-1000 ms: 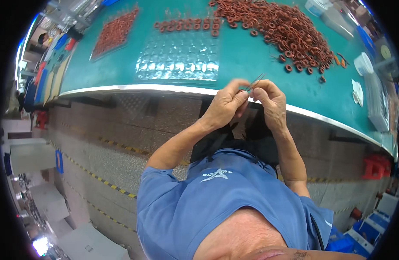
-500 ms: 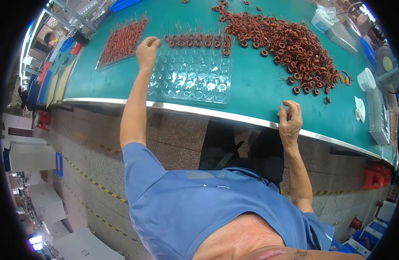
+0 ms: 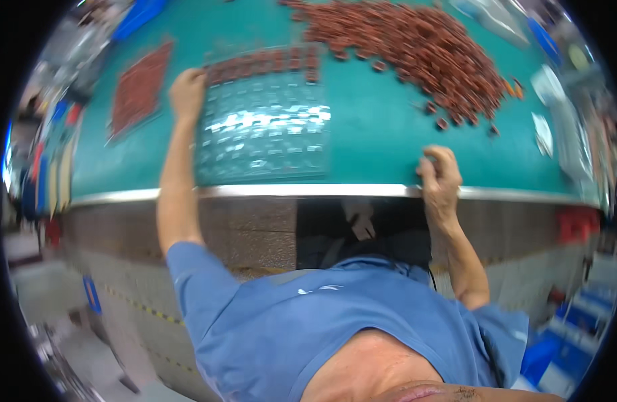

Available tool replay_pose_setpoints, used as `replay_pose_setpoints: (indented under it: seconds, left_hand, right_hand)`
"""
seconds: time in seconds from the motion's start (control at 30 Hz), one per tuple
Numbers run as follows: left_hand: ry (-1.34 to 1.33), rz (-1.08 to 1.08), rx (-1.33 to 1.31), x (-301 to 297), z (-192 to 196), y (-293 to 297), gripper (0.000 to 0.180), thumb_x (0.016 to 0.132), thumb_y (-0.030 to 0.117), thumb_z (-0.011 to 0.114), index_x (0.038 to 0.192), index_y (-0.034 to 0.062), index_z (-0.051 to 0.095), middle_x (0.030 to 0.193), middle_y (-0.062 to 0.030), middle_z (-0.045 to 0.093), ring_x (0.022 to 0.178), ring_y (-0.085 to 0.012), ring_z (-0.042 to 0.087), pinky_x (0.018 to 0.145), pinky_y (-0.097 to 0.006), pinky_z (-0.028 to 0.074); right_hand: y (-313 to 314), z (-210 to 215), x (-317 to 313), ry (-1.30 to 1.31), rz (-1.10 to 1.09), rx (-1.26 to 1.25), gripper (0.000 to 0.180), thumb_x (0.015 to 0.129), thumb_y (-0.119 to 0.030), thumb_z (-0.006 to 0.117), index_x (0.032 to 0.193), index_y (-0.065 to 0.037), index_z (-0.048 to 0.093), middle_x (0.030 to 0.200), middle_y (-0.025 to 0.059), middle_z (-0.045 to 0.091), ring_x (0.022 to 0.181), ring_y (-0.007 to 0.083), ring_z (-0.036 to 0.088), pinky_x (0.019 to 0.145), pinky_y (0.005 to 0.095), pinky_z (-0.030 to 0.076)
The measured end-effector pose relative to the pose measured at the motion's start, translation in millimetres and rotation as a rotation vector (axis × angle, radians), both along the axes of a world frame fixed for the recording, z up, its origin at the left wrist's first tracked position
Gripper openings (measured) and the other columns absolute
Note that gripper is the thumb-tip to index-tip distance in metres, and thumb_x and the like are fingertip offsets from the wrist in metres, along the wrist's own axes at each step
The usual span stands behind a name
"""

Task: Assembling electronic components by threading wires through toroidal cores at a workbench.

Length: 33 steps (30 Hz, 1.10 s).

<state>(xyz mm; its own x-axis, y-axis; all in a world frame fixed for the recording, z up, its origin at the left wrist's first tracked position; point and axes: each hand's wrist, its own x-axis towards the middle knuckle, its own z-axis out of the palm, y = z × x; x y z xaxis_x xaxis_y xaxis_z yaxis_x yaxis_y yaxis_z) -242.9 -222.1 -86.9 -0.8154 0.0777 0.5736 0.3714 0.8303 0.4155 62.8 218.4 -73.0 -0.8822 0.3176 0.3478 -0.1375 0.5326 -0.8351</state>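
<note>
My left hand [image 3: 188, 94] reaches far over the green table [image 3: 375, 134] and grips the top left corner of a clear plastic tray [image 3: 265, 130] with many pockets. A row of red-brown rings [image 3: 261, 63] fills the tray's far edge. My right hand [image 3: 439, 174] rests curled on the table's near metal edge, fingers closed; whether it holds anything small I cannot make out. A big heap of red-brown rings [image 3: 422, 50] lies beyond it at the far right.
A second tray full of red-brown rings [image 3: 139, 87] lies to the left. Clear bags and white items [image 3: 556, 120] sit at the right end. Blue bins [image 3: 556, 335] stand on the floor at lower right. The picture is blurred.
Both hands were together at the table's edge a second ago. My left hand then reached out to the tray's far corner; my right hand dropped to the edge. The view has tilted closer.
</note>
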Motion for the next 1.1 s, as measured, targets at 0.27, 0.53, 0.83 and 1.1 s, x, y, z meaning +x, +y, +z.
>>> replay_pose_setpoints:
  seconds: [0.27, 0.53, 0.83, 1.1]
  left_hand:
    - [-0.137, -0.013, -0.043, 70.8, 21.4, -17.1, 0.029, 0.089, 0.02, 0.063, 0.11, 0.0007, 0.062, 0.108, -0.0118, 0.064, 0.098, -0.0225, 0.06, 0.083, -0.033, 0.047]
    - [-0.221, -0.051, 0.063, 195.2, 53.2, -13.7, 0.022, 0.087, 0.011, 0.062, 0.107, 0.0012, 0.062, 0.106, -0.0112, 0.061, 0.095, -0.0223, 0.061, 0.077, -0.032, 0.049]
    - [-0.197, -0.235, 0.288, 295.3, 75.0, 103.3, 0.015, 0.09, 0.009, 0.06, 0.104, 0.0024, 0.063, 0.103, -0.0091, 0.065, 0.095, -0.0192, 0.062, 0.077, -0.029, 0.05]
    - [-0.435, -0.562, 0.952, 282.2, 42.5, 263.1, 0.048, 0.093, 0.012, 0.059, 0.132, -0.0023, 0.035, 0.114, -0.0203, 0.059, 0.104, -0.0259, 0.06, 0.079, -0.033, 0.052]
  right_hand:
    - [44.5, 19.4, -25.1, 0.179, 0.016, 0.409, 0.026, 0.084, 0.001, 0.062, 0.109, -0.001, 0.057, 0.11, 0.012, 0.056, 0.079, 0.0185, 0.064, 0.062, 0.0291, 0.055]
    - [57.1, 22.7, -104.1, 0.244, 0.307, 1.198, 0.039, 0.082, -0.001, 0.054, 0.121, 0.001, 0.05, 0.1, 0.0091, 0.063, 0.105, 0.0243, 0.055, 0.094, 0.0379, 0.038]
    - [66.1, 30.4, -116.8, 0.168, 0.422, 0.853, 0.027, 0.081, -0.011, 0.068, 0.107, -0.006, 0.064, 0.092, 0.0095, 0.066, 0.093, 0.0261, 0.058, 0.089, 0.0409, 0.04]
    - [4.3, 66.8, -66.0, -0.04, 0.463, -0.425, 0.02, 0.085, -0.015, 0.07, 0.096, 0.002, 0.067, 0.083, 0.0043, 0.068, 0.078, 0.0093, 0.061, 0.072, 0.0242, 0.049]
